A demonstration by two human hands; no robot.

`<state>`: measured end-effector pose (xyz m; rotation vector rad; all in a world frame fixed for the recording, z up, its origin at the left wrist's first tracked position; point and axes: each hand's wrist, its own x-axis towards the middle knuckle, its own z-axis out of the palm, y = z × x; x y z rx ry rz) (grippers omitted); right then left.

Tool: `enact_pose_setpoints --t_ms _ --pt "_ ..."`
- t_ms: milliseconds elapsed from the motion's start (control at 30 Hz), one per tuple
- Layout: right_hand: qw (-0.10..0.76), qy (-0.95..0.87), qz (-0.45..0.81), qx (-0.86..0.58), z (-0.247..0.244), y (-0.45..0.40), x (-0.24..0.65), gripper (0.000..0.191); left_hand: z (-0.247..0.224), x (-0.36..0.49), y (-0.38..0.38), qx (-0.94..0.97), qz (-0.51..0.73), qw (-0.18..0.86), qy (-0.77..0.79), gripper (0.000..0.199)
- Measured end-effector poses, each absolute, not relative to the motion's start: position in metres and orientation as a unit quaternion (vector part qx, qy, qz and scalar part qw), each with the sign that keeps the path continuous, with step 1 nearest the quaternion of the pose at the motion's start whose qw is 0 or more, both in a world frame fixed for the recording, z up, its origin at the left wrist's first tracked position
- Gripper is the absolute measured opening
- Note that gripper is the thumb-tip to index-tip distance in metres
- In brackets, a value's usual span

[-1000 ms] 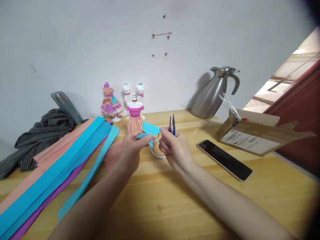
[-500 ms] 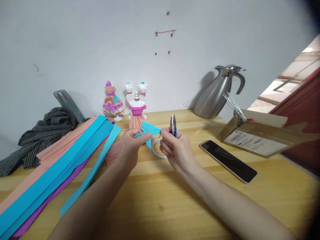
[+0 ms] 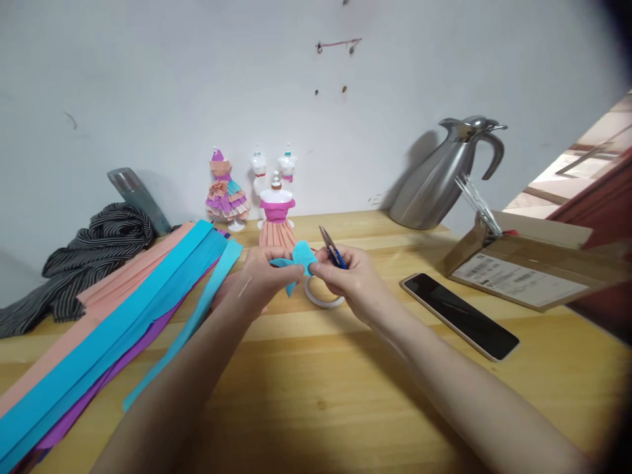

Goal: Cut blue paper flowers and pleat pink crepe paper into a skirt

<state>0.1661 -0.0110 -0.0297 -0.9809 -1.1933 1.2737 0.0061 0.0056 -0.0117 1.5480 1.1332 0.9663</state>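
Note:
A small light-blue paper piece [image 3: 303,255] is pinched between my two hands over the table. My left hand [image 3: 266,273] grips its left side, where narrow blue ends stick out. With thumb and fingertips my right hand [image 3: 348,273] pinches the other side, and it also keeps small blue-handled scissors [image 3: 334,250], blades pointing up and left. Just below the fingers lies a white tape roll [image 3: 323,303]. Behind the hands stands a mini dress form [image 3: 276,210] with a pink top and pleated peach skirt.
Blue, peach and purple paper strips [image 3: 148,299] spread at left beside a striped cloth [image 3: 103,240] and a bottle [image 3: 138,197]. More small dress forms [image 3: 227,191] stand by the wall. On the right are a phone [image 3: 459,316], a cardboard box [image 3: 523,263] and a steel jug [image 3: 434,178].
My hands have come closer together, and the blue paper now looks folded and more bunched. The scissors have tilted to the left. The whole view has shifted slightly.

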Motion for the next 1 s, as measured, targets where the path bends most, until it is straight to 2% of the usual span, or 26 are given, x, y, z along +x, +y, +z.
enact_pose_setpoints --t_ms 133,333,500,700,867,1000 --pt "0.544 -0.486 0.546 -0.413 -0.030 -0.011 0.168 0.023 -0.010 0.005 0.006 0.639 0.385 0.492 0.449 0.011" --pt "0.546 -0.441 0.599 -0.385 -0.028 -0.012 0.168 0.024 -0.017 0.003 0.016 0.579 0.413 0.572 0.407 0.042" --pt "0.552 -0.422 0.610 -0.381 -0.025 -0.015 0.167 0.026 -0.020 0.002 0.020 0.541 0.437 0.605 0.387 0.051" --pt "0.554 -0.423 0.610 -0.377 -0.022 -0.018 0.165 0.027 -0.014 0.001 0.011 0.561 0.372 0.658 0.336 0.033" --pt "0.549 -0.434 0.601 -0.386 -0.023 -0.019 0.164 0.028 -0.017 0.010 0.003 0.561 0.401 0.627 0.362 0.014" --pt "0.546 -0.453 0.610 -0.352 -0.025 -0.018 0.167 0.031 -0.015 0.014 0.000 0.555 0.424 0.605 0.383 0.013"
